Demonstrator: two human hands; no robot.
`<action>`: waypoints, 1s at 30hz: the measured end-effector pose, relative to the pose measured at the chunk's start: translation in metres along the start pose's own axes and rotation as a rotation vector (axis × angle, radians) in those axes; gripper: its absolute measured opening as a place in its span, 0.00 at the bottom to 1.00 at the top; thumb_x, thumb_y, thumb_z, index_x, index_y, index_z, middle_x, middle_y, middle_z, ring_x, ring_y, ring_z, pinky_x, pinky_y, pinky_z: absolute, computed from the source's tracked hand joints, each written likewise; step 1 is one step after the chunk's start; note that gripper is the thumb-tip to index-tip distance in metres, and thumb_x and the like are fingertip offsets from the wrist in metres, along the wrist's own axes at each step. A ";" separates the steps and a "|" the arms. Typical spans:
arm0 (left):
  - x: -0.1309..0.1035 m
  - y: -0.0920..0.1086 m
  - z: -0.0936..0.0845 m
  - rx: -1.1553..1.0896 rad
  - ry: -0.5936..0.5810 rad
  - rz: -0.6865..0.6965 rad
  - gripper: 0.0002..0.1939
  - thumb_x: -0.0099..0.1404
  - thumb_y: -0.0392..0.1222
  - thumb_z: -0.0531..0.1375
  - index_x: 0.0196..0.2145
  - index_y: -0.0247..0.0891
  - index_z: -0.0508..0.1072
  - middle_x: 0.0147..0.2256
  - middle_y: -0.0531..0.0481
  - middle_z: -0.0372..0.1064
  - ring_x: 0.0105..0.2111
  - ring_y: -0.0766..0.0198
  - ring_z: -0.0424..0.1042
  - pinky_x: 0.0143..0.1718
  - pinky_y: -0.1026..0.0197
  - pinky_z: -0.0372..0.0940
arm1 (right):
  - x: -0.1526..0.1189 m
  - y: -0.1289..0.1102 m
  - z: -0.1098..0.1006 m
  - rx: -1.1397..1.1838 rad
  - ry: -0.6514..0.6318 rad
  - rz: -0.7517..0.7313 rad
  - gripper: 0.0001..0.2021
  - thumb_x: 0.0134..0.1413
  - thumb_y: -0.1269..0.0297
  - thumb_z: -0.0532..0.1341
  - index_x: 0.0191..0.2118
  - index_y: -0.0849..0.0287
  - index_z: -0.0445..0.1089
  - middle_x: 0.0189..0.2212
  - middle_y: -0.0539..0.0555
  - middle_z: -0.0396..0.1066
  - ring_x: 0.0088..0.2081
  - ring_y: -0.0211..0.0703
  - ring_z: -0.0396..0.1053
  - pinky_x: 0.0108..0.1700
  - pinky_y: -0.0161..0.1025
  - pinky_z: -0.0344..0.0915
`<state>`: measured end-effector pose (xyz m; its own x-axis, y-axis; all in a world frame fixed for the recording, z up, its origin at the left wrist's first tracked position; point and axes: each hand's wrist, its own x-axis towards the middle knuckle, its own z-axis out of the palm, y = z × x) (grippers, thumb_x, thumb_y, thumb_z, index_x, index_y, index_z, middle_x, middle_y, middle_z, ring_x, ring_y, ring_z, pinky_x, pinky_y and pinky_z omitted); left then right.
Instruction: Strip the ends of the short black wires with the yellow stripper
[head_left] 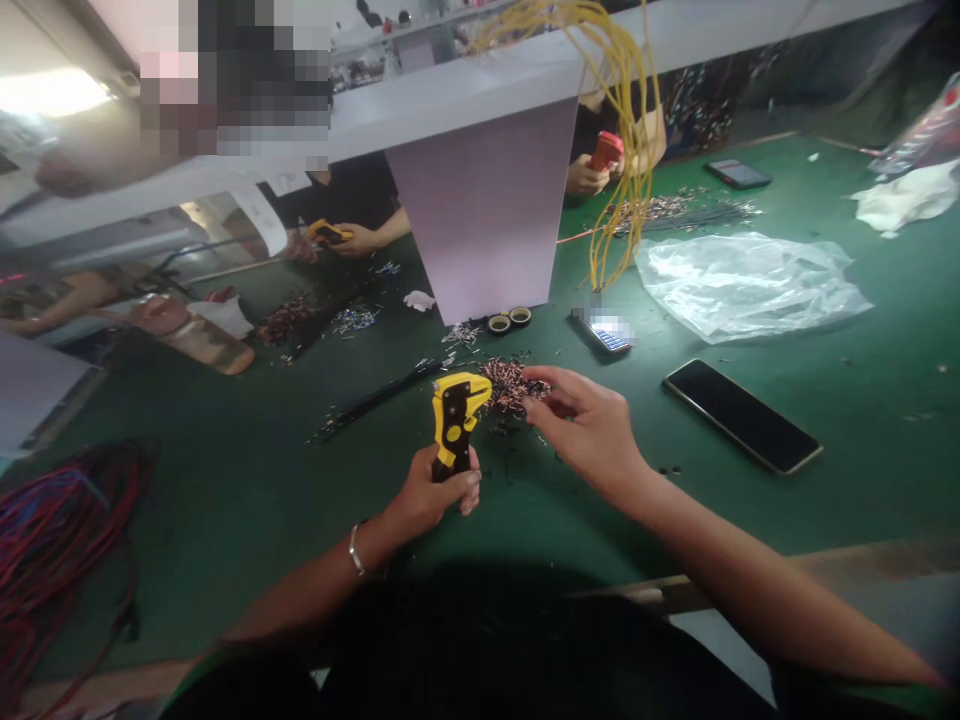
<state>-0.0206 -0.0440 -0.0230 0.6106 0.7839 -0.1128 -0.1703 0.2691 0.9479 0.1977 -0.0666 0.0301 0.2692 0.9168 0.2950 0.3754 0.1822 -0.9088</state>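
Note:
My left hand point(442, 487) is wrapped round the handle of a yellow and black wire stripper point(454, 420), which stands upright with its jaws pointing right. Just right of the jaws lies a heap of small copper-coloured pieces point(510, 385). Over the heap's right edge is my right hand point(581, 415), with thumb and forefinger reaching left and a gap between them; I make out nothing held there. A bundle of thin black wires point(390, 390) lies left of the tool. Two small round tins point(510, 320) sit behind the heap.
A black phone point(742, 415) lies at the right, a clear plastic bag point(750, 285) behind it. A small lit device point(604, 330) sits below hanging yellow wires point(634, 130). Red and blue cables point(67, 540) are coiled at the left, a bottle point(199, 335) beyond. People work across the green table point(600, 530).

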 end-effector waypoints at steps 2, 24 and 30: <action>-0.001 0.000 0.000 0.004 -0.027 0.000 0.13 0.62 0.41 0.69 0.35 0.33 0.69 0.19 0.57 0.63 0.17 0.70 0.63 0.21 0.63 0.63 | 0.012 0.008 -0.001 0.108 -0.104 0.141 0.18 0.51 0.63 0.65 0.49 0.58 0.76 0.40 0.56 0.80 0.26 0.38 0.73 0.31 0.40 0.74; 0.002 0.010 -0.002 -0.093 -0.074 -0.176 0.14 0.56 0.42 0.71 0.31 0.35 0.69 0.15 0.60 0.60 0.12 0.75 0.54 0.14 0.69 0.56 | 0.024 0.032 -0.001 0.284 -0.299 0.243 0.07 0.50 0.63 0.65 0.32 0.59 0.79 0.26 0.53 0.79 0.16 0.31 0.65 0.21 0.34 0.66; 0.004 0.015 -0.003 -0.079 -0.043 -0.121 0.15 0.54 0.41 0.72 0.31 0.33 0.70 0.17 0.57 0.62 0.14 0.72 0.60 0.16 0.66 0.59 | 0.026 0.035 -0.005 0.286 -0.228 0.234 0.07 0.48 0.61 0.67 0.30 0.60 0.79 0.23 0.52 0.77 0.16 0.31 0.64 0.19 0.34 0.65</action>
<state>-0.0230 -0.0346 -0.0104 0.6629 0.7185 -0.2106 -0.1523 0.4048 0.9016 0.2220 -0.0383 0.0078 0.1032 0.9943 0.0282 0.0583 0.0222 -0.9981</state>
